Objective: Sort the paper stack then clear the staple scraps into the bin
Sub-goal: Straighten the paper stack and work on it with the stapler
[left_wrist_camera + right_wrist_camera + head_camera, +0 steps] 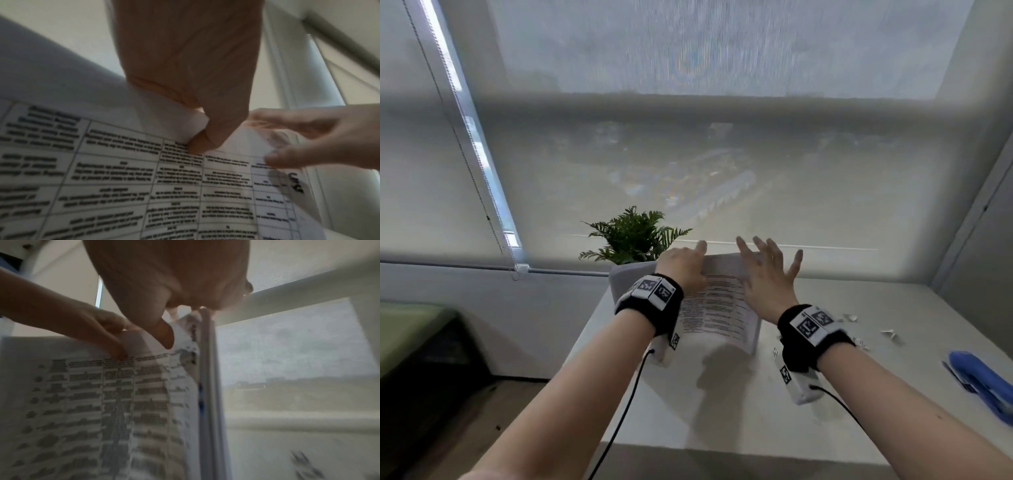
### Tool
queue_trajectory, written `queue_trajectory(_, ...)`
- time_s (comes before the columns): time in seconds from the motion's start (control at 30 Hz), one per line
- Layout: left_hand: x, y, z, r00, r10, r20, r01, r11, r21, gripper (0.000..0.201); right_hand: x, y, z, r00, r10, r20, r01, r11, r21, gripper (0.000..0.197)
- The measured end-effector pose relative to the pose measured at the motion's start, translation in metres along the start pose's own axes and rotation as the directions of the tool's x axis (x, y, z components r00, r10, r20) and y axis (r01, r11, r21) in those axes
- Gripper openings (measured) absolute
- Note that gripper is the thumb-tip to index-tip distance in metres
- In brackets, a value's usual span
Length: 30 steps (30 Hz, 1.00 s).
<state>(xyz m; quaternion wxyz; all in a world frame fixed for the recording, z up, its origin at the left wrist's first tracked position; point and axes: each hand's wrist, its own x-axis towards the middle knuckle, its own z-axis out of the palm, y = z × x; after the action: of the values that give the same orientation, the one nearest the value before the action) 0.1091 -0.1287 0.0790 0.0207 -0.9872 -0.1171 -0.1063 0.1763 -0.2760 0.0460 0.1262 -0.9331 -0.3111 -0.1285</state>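
Desk [715, 404] edge nearest. Paper stack [717, 308] stood upright on its lower edge, probably to square the sheets; long axis vertical, print facing back. Left hand [683, 267] pinching the top edge, right hand [767, 274] splayed flat against it. Scraps [888, 333] rightward. Plant [633, 236] beyond.

White desk [722, 404], drawn roller blinds [688, 164], daylight

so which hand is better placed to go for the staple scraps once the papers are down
Right. The staple scraps lie on the table just beside the right hand's wrist, and its fingers are spread, not gripping. The left hand pinches the paper stack's top edge and sits on the far side.
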Motion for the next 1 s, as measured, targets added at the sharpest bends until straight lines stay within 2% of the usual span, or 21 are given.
queue_trajectory(0.07,-0.002,-0.003,0.003,1.000,0.021,0.014,-0.022,0.996,0.090,0.033,-0.018,0.010,0.009,0.989,0.142,-0.048,-0.131,0.973,0.192,0.079)
queue_trajectory(0.1,-0.003,-0.005,0.005,0.999,0.030,0.014,-0.032,0.994,0.107,0.033,-0.028,0.011,0.013,0.969,0.241,-0.057,-0.209,0.919,0.334,0.084)
queue_trajectory(0.17,-0.006,-0.008,0.005,0.999,0.039,-0.010,-0.038,0.994,0.107,0.035,-0.043,0.013,0.025,0.905,0.425,0.006,-0.345,0.726,0.594,0.095)
queue_trajectory(0.27,-0.009,-0.012,-0.006,0.990,0.024,-0.140,-0.016,0.998,0.055,0.034,-0.048,0.016,0.042,0.801,0.558,0.217,-0.483,0.389,0.784,0.102)
queue_trajectory(0.3,-0.010,-0.016,-0.013,0.979,0.011,-0.203,-0.007,1.000,0.019,0.031,-0.046,0.016,0.045,0.782,0.552,0.287,-0.508,0.299,0.808,0.102)
queue_trajectory(0.33,-0.012,-0.021,-0.022,0.966,-0.015,-0.259,0.004,0.999,-0.042,0.027,-0.043,0.017,0.046,0.782,0.523,0.340,-0.521,0.249,0.817,0.101)
queue_trajectory(0.4,-0.018,-0.033,-0.036,0.950,-0.122,-0.287,0.052,0.969,-0.240,0.027,-0.032,0.014,0.041,0.822,0.445,0.356,-0.503,0.271,0.821,0.095)
queue_trajectory(0.43,-0.022,-0.041,-0.039,0.945,-0.182,-0.273,0.070,0.924,-0.376,0.028,-0.027,0.011,0.034,0.852,0.400,0.338,-0.469,0.295,0.833,0.089)
queue_trajectory(0.47,-0.026,-0.048,-0.038,0.937,-0.239,-0.254,0.073,0.846,-0.527,0.029,-0.021,0.008,0.026,0.881,0.345,0.323,-0.425,0.276,0.862,0.080)
queue_trajectory(0.53,-0.037,-0.054,-0.029,0.918,-0.343,-0.197,0.075,0.641,-0.764,0.026,-0.013,-0.002,0.005,0.930,0.204,0.307,-0.338,0.143,0.930,0.052)
queue_trajectory(0.6,-0.047,-0.051,-0.012,0.883,-0.446,-0.148,0.096,0.479,-0.873,0.023,-0.008,-0.007,-0.011,0.947,0.123,0.298,-0.300,0.001,0.954,0.030)
queue_trajectory(0.63,-0.051,-0.048,-0.003,0.857,-0.496,-0.141,0.110,0.443,-0.890,0.022,-0.006,-0.008,-0.014,0.952,0.117,0.281,-0.277,-0.049,0.960,0.022)
queue_trajectory(0.67,-0.056,-0.043,0.005,0.826,-0.542,-0.155,0.117,0.434,-0.893,0.021,-0.003,-0.009,-0.014,0.959,0.123,0.254,-0.247,-0.066,0.967,0.019)
queue_trajectory(0.7,-0.060,-0.038,0.013,0.795,-0.579,-0.181,0.114,0.435,-0.893,0.019,-0.002,-0.011,-0.013,0.964,0.141,0.223,-0.219,-0.043,0.975,0.019)
queue_trajectory(0.8,-0.072,-0.021,0.034,0.741,-0.630,-0.234,0.080,0.428,-0.900,0.009,-0.003,-0.021,0.001,0.963,0.209,0.167,-0.186,0.074,0.980,0.019)
queue_trajectory(0.83,-0.075,-0.016,0.040,0.739,-0.636,-0.225,0.087,0.421,-0.903,0.008,-0.005,-0.025,0.006,0.962,0.219,0.163,-0.189,0.104,0.976,0.026)
queue_trajectory(0.93,-0.084,-0.012,0.054,0.751,-0.636,-0.176,0.114,0.387,-0.915,0.017,-0.010,-0.028,0.022,0.959,0.212,0.188,-0.222,0.153,0.963,0.066)
queue_trajectory(1.0,-0.085,-0.016,0.058,0.748,-0.648,-0.142,0.144,0.368,-0.918,0.021,-0.013,-0.031,0.018,0.959,0.208,0.195,-0.239,0.212,0.948,0.064)
